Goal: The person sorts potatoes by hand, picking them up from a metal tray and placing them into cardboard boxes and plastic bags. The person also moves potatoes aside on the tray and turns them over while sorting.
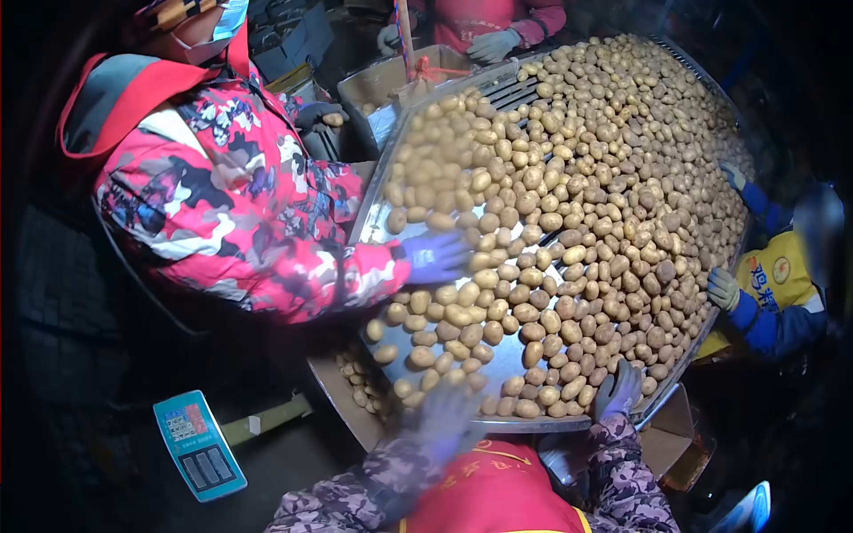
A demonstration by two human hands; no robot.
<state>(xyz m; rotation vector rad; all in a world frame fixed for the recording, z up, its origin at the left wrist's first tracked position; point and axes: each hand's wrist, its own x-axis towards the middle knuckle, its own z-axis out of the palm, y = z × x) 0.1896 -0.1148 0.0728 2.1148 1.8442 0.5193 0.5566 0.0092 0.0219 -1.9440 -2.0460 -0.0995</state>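
Potatoes (569,258) cover much of a metal sorting table (506,351), thick on the right and thinner at the lower left. My left hand (447,416), gloved, is over the near left edge beside a few potatoes; motion smears its fingers, so I cannot see whether it holds one. At the near right edge, my gloved right hand (619,391) lies against the potatoes with its fingers stretched out and apart. No potato shows in its grasp. Both my sleeves are camouflage-patterned, and a red apron (502,489) shows between them.
A co-worker's purple-gloved hand (435,258) reaches over the table's left side; that person's other hand (322,115) holds a potato. Other gloved hands are at the right edge (723,289) and far side (494,44). Cardboard boxes (668,431) and a teal scale display (200,444) stand around.
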